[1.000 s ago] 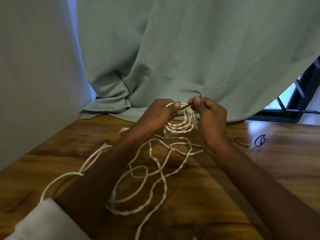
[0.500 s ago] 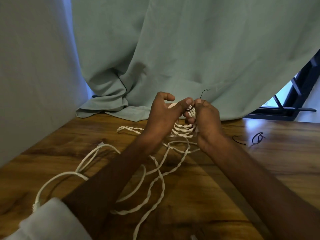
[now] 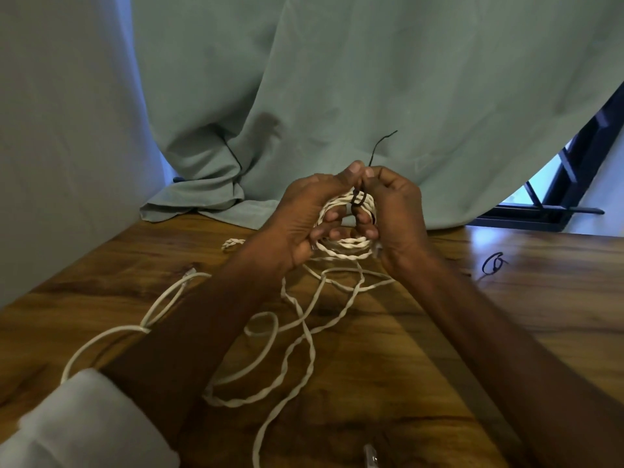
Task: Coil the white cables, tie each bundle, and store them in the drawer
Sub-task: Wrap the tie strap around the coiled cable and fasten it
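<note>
At frame centre the coil (image 3: pixel 344 228) sits held between both hands, the tie (image 3: pixel 358 199) now looped round its top. The left hand (image 3: pixel 304 224) and right hand (image 3: pixel 395 211) each pinch the tie, thumbs newly meeting; tying looks underway. Loose cable (image 3: pixel 297 336) sprawls below on the table (image 3: pixel 506 332).

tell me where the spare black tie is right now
In the head view the spare black tie lies curled on the wooden table at the right, apart from the right hand and below the window frame.
</note>
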